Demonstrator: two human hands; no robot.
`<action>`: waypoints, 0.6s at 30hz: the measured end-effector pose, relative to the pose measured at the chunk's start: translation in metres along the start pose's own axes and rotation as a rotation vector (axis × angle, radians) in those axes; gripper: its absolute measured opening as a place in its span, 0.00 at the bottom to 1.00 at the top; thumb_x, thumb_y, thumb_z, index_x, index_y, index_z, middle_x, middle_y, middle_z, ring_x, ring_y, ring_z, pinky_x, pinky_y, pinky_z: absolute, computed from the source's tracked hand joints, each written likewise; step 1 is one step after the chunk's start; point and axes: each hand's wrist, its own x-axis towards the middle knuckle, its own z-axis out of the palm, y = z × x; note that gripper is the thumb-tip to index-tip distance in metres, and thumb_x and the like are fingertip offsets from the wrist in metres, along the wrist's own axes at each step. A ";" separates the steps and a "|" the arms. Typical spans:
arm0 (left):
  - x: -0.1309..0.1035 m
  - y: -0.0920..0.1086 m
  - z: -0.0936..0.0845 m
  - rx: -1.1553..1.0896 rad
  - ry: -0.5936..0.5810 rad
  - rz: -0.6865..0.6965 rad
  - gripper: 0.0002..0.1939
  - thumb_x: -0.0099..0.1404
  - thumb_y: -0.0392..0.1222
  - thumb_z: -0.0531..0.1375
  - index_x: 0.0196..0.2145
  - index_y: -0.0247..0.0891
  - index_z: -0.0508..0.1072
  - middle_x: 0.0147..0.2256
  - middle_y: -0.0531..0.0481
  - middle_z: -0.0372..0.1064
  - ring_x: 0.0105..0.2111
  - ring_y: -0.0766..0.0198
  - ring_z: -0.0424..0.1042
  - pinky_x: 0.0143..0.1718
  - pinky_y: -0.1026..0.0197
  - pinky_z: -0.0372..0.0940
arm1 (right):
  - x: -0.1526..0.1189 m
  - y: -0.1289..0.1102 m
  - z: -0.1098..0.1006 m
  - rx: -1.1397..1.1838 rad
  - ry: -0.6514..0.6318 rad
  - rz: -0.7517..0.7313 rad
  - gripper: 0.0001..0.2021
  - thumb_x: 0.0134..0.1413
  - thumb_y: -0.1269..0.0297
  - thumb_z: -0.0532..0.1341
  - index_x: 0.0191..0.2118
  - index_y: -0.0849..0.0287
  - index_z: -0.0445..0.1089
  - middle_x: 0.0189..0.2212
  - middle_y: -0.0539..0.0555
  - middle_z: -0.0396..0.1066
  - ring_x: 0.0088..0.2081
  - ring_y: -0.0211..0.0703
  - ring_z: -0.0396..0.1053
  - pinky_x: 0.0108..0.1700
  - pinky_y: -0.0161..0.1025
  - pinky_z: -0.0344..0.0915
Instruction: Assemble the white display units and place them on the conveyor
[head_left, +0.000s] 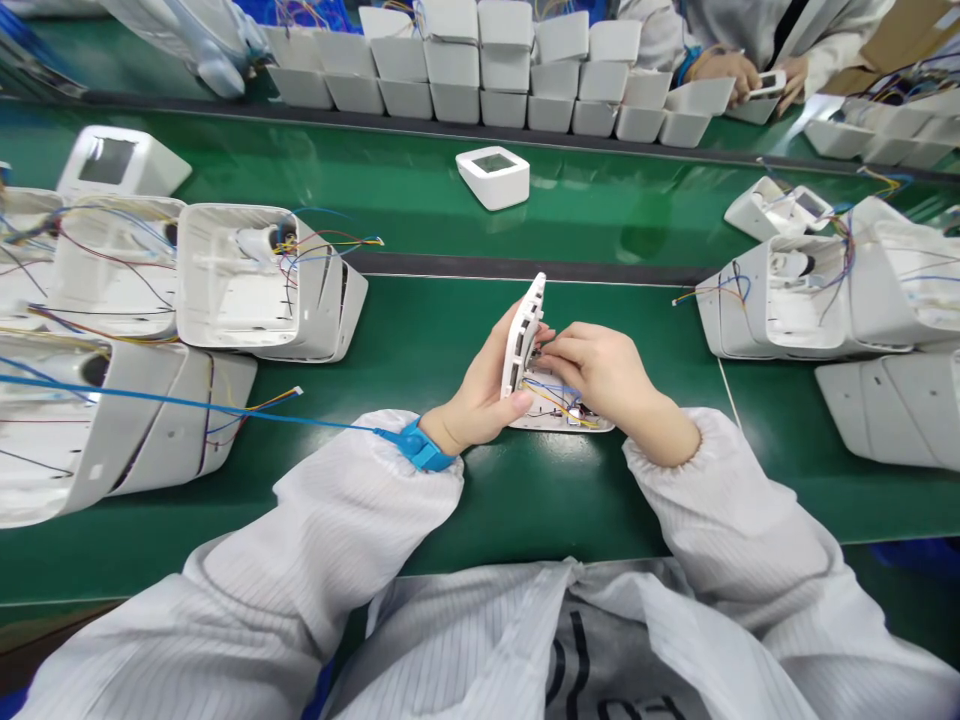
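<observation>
Currently mid-frame on the desk [420, 330]: left hand [480, 395] grips the white panel [523, 335] upright, right hand [600, 370] pinches wires [551, 395] at its inner face. Looks like connector seating; next needs steady panel, fine fingertip push. Housings [247, 280] wait left.

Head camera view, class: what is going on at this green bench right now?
A person in a white coat works on a small white plastic panel at a green bench. The left hand holds the panel upright on edge, while the right hand pinches at the coloured wires behind it. A blue wrist strap sits on the left wrist. Open white housings with loose wires lie on both sides, and a finished white unit sits on the belt beyond. Another person's hands work opposite.
</observation>
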 end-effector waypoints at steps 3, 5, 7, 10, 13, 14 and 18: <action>-0.001 -0.002 -0.001 0.026 0.012 -0.003 0.43 0.61 0.61 0.60 0.67 0.43 0.52 0.62 0.38 0.58 0.62 0.43 0.61 0.64 0.40 0.54 | 0.000 0.000 0.000 -0.006 0.010 -0.023 0.12 0.64 0.63 0.57 0.37 0.58 0.78 0.31 0.54 0.73 0.35 0.42 0.67 0.35 0.38 0.58; -0.001 -0.002 -0.002 0.052 0.013 -0.011 0.41 0.61 0.61 0.60 0.66 0.42 0.54 0.61 0.39 0.59 0.61 0.43 0.61 0.64 0.39 0.54 | 0.000 -0.001 0.000 -0.021 0.009 -0.051 0.13 0.65 0.64 0.55 0.36 0.58 0.78 0.31 0.54 0.73 0.35 0.42 0.66 0.36 0.39 0.57; -0.001 -0.002 -0.002 0.072 0.003 -0.024 0.40 0.62 0.61 0.60 0.66 0.42 0.55 0.62 0.39 0.58 0.62 0.42 0.60 0.65 0.39 0.53 | 0.001 -0.001 -0.002 -0.036 -0.003 -0.076 0.15 0.66 0.64 0.54 0.34 0.58 0.77 0.32 0.54 0.74 0.36 0.43 0.66 0.36 0.40 0.57; 0.000 0.001 -0.002 0.070 -0.031 -0.035 0.39 0.62 0.58 0.60 0.66 0.43 0.55 0.64 0.40 0.55 0.63 0.42 0.58 0.65 0.40 0.52 | 0.002 -0.002 -0.003 -0.044 -0.035 -0.106 0.14 0.65 0.64 0.55 0.34 0.59 0.77 0.35 0.54 0.75 0.37 0.43 0.66 0.35 0.40 0.56; 0.002 0.004 -0.002 0.055 -0.044 -0.049 0.37 0.63 0.58 0.59 0.65 0.43 0.57 0.64 0.41 0.57 0.62 0.43 0.60 0.65 0.41 0.54 | 0.002 -0.001 -0.002 -0.091 -0.034 -0.111 0.14 0.65 0.64 0.56 0.33 0.59 0.76 0.34 0.55 0.75 0.36 0.43 0.65 0.34 0.40 0.55; 0.002 0.005 -0.002 0.051 -0.047 -0.057 0.37 0.63 0.58 0.59 0.65 0.43 0.57 0.63 0.41 0.59 0.62 0.43 0.61 0.64 0.41 0.55 | 0.002 -0.001 -0.001 -0.118 -0.028 -0.108 0.14 0.65 0.63 0.55 0.33 0.60 0.76 0.34 0.55 0.74 0.36 0.43 0.65 0.34 0.40 0.54; 0.002 0.005 -0.004 0.045 -0.065 -0.085 0.35 0.63 0.58 0.59 0.64 0.42 0.59 0.61 0.41 0.62 0.61 0.42 0.61 0.62 0.40 0.57 | 0.002 -0.003 0.000 -0.208 -0.035 -0.121 0.15 0.67 0.62 0.54 0.35 0.62 0.76 0.32 0.57 0.73 0.34 0.44 0.65 0.32 0.41 0.50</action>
